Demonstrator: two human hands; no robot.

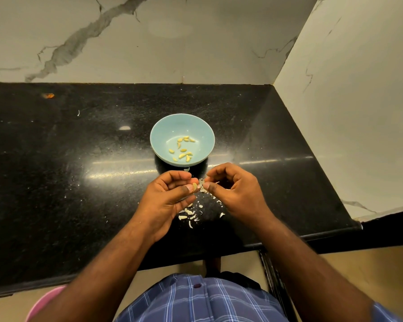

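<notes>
Peeling a garlic clove (194,187) above the black worktop (79,159), near its front edge.

On my feed the left hand (168,196) pinches the clove between thumb and forefinger. The right hand (233,191) curls its fingertips onto what looks like a flap of papery skin (201,182) (small and pale, so I hedge). I judge the clove light, firm and a bit slick where bare, so I'd grip its sides and tear the brittle skin from the tip. Peeled cloves (183,149) lie in the pale blue bowl (156,135) just behind the hands, and loose skins (189,214) litter the worktop beneath.
</notes>
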